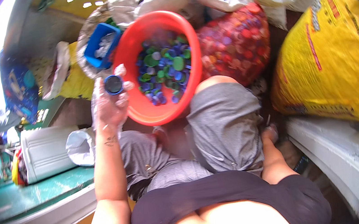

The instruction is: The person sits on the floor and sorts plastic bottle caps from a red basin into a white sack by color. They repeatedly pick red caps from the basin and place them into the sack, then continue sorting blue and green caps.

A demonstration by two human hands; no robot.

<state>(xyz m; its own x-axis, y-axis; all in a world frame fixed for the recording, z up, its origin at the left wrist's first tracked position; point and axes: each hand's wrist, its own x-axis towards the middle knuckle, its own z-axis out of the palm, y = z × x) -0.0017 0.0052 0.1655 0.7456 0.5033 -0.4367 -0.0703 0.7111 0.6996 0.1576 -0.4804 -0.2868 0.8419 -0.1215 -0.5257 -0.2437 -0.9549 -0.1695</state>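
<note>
My left hand point(111, 107), in a clear plastic glove, is raised palm up beside the left rim of a red plastic tub point(152, 113). Between its fingers sits a round blue cap point(113, 85) with a dark inside. Many blue, green and a few whitish plastic caps point(163, 70) lie loose in the tub. Down by my right knee, my right hand point(270, 134) hangs low and is partly hidden in shadow. A thin pale tip point(269, 119) shows near its fingers; whether it grips anything is unclear.
A see-through bag of red and purple caps point(238, 39) leans against the tub's right side. To the left stands a blue bin point(93, 50) with white pieces. White sacks point(162, 7) line the back. A large yellow sack point(327, 48) rises at right, above a grey ledge point(333, 142).
</note>
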